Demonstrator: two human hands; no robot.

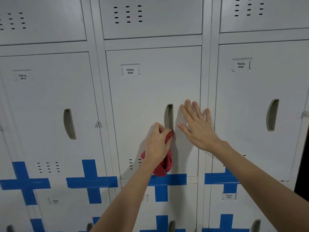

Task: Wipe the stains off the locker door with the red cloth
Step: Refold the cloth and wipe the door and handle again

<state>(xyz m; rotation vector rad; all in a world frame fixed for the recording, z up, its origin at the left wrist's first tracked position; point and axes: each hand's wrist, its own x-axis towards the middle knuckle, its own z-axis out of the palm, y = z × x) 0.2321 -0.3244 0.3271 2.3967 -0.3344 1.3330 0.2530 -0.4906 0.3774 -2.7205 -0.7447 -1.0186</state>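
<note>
Head view: two hands work on a grey locker door.

Left hand (157,144) is closed around the red cloth (164,166) and presses its top against the locker door (147,101), just below the recessed handle (169,116); the rest of the cloth hangs under the hand. Right hand (198,125) lies flat with fingers spread on the door's right edge, beside the handle. A label (130,71) above reads YAKAL 0006. Blue tape crosses (91,180) mark the lower lockers.
</note>
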